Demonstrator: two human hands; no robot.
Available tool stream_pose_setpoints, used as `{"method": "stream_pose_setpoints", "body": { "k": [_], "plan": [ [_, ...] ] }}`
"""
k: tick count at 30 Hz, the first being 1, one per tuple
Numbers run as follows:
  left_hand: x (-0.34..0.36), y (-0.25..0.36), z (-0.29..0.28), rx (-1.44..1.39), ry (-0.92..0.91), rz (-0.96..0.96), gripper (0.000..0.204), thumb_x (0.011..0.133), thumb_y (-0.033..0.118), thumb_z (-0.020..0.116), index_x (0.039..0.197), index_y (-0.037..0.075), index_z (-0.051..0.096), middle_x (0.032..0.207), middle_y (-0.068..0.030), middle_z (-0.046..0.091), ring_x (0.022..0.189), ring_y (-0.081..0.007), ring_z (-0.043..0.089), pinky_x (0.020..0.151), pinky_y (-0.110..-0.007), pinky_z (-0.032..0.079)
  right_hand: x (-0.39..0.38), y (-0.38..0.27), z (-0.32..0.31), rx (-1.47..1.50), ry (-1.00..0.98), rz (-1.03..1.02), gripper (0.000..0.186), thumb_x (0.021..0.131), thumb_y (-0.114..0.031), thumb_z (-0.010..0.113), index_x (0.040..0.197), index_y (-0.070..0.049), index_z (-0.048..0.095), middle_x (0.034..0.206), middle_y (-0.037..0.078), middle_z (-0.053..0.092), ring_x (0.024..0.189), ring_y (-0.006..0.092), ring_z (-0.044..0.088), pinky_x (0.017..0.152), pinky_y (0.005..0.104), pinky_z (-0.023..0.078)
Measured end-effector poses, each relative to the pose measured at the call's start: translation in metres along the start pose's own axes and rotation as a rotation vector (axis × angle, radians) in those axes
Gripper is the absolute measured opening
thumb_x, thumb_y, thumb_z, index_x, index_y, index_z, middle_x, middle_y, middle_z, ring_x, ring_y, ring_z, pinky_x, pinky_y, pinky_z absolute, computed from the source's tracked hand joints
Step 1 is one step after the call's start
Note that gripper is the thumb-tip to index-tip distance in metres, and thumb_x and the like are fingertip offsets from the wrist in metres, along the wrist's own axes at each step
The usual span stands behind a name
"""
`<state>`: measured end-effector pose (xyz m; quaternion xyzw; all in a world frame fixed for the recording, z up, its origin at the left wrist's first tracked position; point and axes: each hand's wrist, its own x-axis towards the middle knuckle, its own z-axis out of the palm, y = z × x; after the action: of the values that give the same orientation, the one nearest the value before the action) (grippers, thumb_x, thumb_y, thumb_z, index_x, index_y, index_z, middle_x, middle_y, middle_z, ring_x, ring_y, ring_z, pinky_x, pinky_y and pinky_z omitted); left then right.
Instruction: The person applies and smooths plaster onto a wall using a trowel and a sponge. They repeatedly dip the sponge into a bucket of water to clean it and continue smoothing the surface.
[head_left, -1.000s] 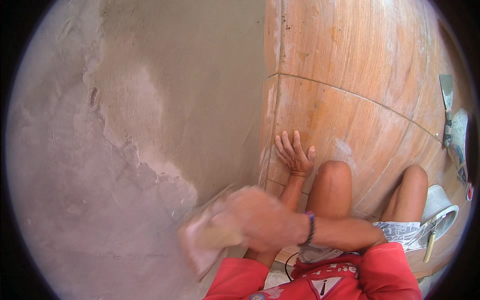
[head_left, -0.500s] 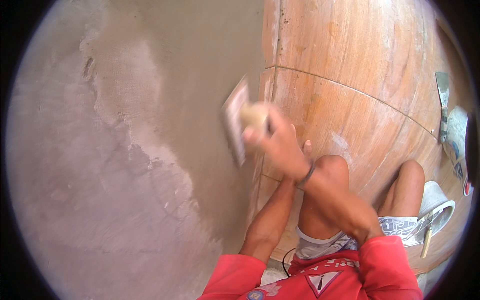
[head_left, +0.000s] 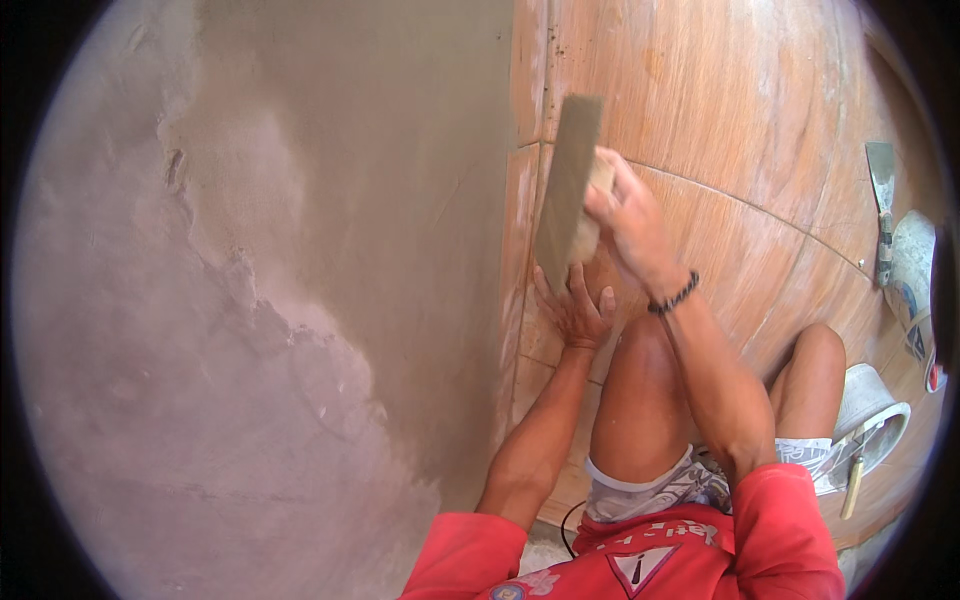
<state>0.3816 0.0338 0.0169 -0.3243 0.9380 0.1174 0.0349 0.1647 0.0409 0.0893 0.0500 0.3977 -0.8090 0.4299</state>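
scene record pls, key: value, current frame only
setting: person crouched on tiled floor beside plastered wall
right hand: grips float by its handle, blade upright, off the wall
left hand: flat on floor, fingers spread, just below float
wall state: darker smooth plaster on the right, paler rough patch on the left
right of knees: scraper, bucket
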Motion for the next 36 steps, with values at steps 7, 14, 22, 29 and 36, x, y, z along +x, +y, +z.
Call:
{"method": "stream_pose_setpoints", "body": {
  "k": [7, 14, 22, 29, 36],
  "plan": [
    [0.004, -0.002, -0.003, 0.012, 0.091, 0.038, 0.068, 0.093, 0.054, 0.042, 0.144, 0.009, 0.037, 0.149, -0.0246, 0.028, 0.136, -0.0504, 0.026, 0.107, -0.065, 0.021, 0.053, -0.019, 0.030, -0.154, -0.022, -0.020, 0.059, 0.087, -0.037, 0.071, 0.127, 0.002, 0.050, 0.106, 0.013, 0.064, 0.099, 0.0187, 0.062, 0.086, 0.0328, 0.051],
    [0.002, 0.002, -0.001, -0.102, 0.010, -0.053, 0.067, 0.093, 0.051, 0.045, 0.143, 0.006, 0.038, 0.150, -0.0235, 0.027, 0.137, -0.0498, 0.024, 0.108, -0.064, 0.022, -0.070, -0.026, 0.125, -0.668, -0.270, -0.509, 0.056, 0.084, -0.030, 0.073, 0.128, -0.003, 0.052, 0.111, 0.014, 0.061, 0.105, 0.0236, 0.059, 0.089, 0.0359, 0.048],
    [0.014, 0.056, -0.057, -0.006, -0.061, -0.245, 0.061, 0.093, 0.040, 0.053, 0.138, 0.000, 0.045, 0.143, -0.0235, 0.041, 0.136, -0.0426, 0.033, 0.111, -0.056, 0.025, -0.048, -0.032, 0.028, 0.592, -0.218, 0.223, 0.051, 0.095, -0.024, 0.064, 0.136, 0.000, 0.046, 0.123, 0.008, 0.060, 0.111, 0.0168, 0.058, 0.097, 0.0346, 0.048],
    [0.047, 0.023, -0.031, -0.160, 0.052, 0.111, 0.059, 0.093, 0.039, 0.055, 0.135, -0.002, 0.046, 0.141, -0.0246, 0.045, 0.131, -0.0405, 0.041, 0.109, -0.049, 0.029, 0.009, -0.050, -0.017, 0.898, -0.312, 0.163, 0.044, 0.097, -0.022, 0.059, 0.134, 0.000, 0.048, 0.123, 0.009, 0.061, 0.108, 0.0164, 0.061, 0.094, 0.0325, 0.051],
    [0.131, 0.095, 0.004, -0.425, -0.183, -0.068, 0.064, 0.089, 0.035, 0.056, 0.141, 0.001, 0.040, 0.144, -0.0274, 0.034, 0.134, -0.0463, 0.029, 0.110, -0.058, 0.021, 0.059, -0.084, -0.002, 0.680, -0.181, 0.086, 0.044, 0.101, -0.025, 0.054, 0.135, 0.001, 0.047, 0.125, 0.009, 0.059, 0.113, 0.0146, 0.057, 0.099, 0.0321, 0.047]
  ]
}}
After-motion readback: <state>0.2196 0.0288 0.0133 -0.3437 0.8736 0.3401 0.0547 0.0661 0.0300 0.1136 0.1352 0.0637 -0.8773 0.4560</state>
